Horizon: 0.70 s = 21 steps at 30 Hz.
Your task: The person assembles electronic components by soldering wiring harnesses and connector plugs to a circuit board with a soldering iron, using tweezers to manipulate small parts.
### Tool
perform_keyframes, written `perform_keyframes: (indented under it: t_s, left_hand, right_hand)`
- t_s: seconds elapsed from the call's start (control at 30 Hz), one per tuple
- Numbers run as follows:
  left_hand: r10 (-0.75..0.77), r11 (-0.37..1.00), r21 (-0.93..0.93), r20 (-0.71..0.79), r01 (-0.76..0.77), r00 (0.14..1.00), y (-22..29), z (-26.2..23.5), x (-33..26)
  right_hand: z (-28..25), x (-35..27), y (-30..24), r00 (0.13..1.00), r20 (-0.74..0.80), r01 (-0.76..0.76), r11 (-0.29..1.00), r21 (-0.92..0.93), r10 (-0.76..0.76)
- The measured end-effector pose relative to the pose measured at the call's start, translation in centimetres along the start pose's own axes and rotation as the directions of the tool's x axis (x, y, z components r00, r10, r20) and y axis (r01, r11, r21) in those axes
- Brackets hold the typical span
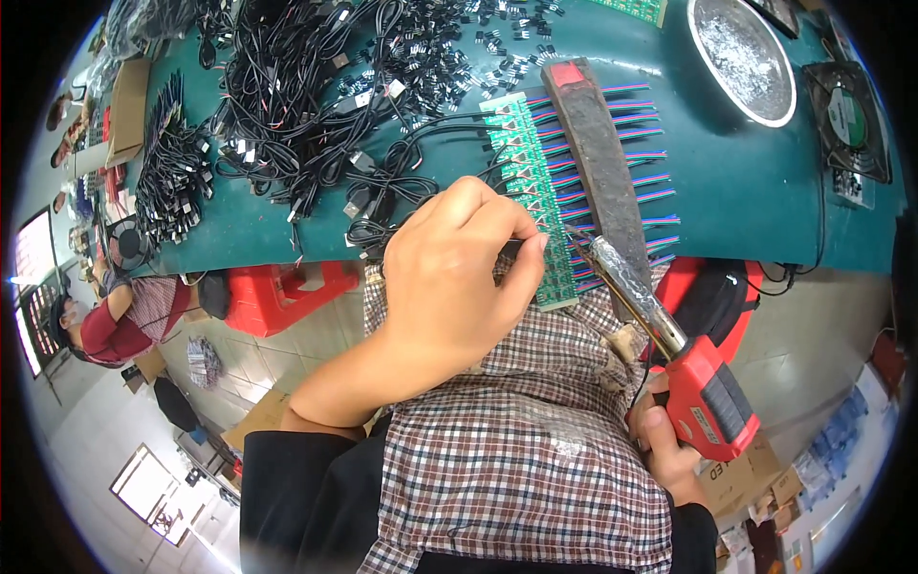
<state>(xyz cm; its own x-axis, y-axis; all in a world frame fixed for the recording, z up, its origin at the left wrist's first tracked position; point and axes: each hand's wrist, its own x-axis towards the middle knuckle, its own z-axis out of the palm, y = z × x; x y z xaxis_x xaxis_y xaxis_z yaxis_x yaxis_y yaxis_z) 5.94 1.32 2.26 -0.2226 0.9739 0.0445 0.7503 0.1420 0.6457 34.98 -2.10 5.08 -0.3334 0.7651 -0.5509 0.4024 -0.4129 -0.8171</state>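
Observation:
My left hand [459, 273] is curled over the edge of a green work table [746, 182], its fingertips pinched on a thin black wire at a row of small green circuit boards [531, 182]. Coloured ribbon wires [650, 182] stick out from the boards to the right, under a long dark bar [598, 158] with a red end. My right hand [665, 435] grips a red soldering gun [708, 392]; its metal barrel [626, 277] points up at the boards, the tip close to my left fingertips.
Tangled black cables [287, 105] and scattered small black parts [449, 57] cover the left of the table. A round metal dish [741, 57] and a black fan [846, 120] sit at the right. Red stools [277, 292] stand below. Another person [115, 320] sits at far left.

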Motion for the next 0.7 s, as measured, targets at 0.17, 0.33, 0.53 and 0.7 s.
perform_keyframes:
  t_s: [0.17, 0.33, 0.53, 0.7]
  left_hand:
    - [0.011, 1.0, 0.019, 0.0, -0.011, 1.0, -0.5, 0.1, 0.2]
    - [0.025, 0.997, 0.069, 0.02, -0.026, 0.999, -0.4, 0.1, 0.3]
    - [0.053, 0.991, 0.123, 0.056, -0.059, 0.997, -0.3, -0.3, 0.7]
    - [0.087, 0.989, 0.108, 0.104, -0.098, 0.991, -0.3, -0.7, 1.0]
  right_hand:
    - [0.3, 0.2, 0.7, 1.0, 0.016, 0.018, 1.0, 0.011, -0.019]
    - [0.8, 0.4, 0.8, 0.999, -0.013, 0.043, 0.999, -0.028, -0.044]
    - [1.0, 1.1, -0.1, 0.999, 0.007, 0.036, 0.999, -0.039, -0.036]
    - [1.2, 1.0, 0.3, 0.997, -0.049, 0.064, 0.997, -0.034, -0.066]
